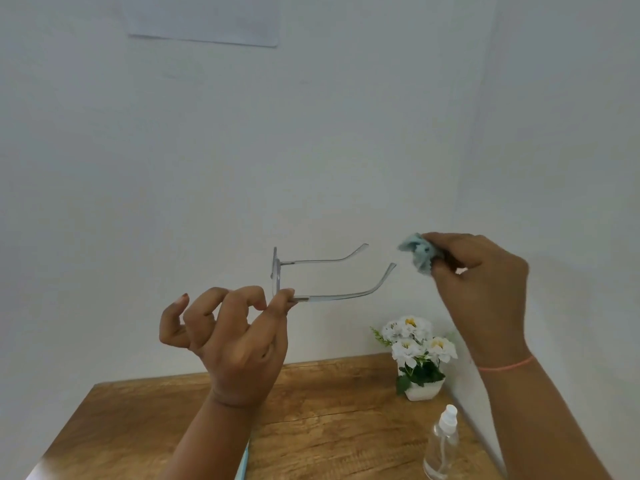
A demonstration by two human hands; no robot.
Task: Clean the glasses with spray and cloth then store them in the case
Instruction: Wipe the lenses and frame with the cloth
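My left hand (pixel 235 341) holds the clear-framed glasses (pixel 332 295) up in the air, pinching the frame's near corner between thumb and forefinger. The temples are unfolded and point right. My right hand (pixel 485 289) is raised to the right of the glasses, fingers closed on a crumpled light-blue cloth (pixel 417 252). The cloth is just beyond the temple tips and does not touch them. A clear spray bottle (pixel 443 445) with a white nozzle stands on the wooden table (pixel 329 427) at the lower right. No full case is visible.
A small white pot of white flowers (pixel 419 358) stands at the table's back right corner by the wall. A thin light-blue edge (pixel 243 462) peeks out beside my left forearm; I cannot tell what it is. White walls close the back and right.
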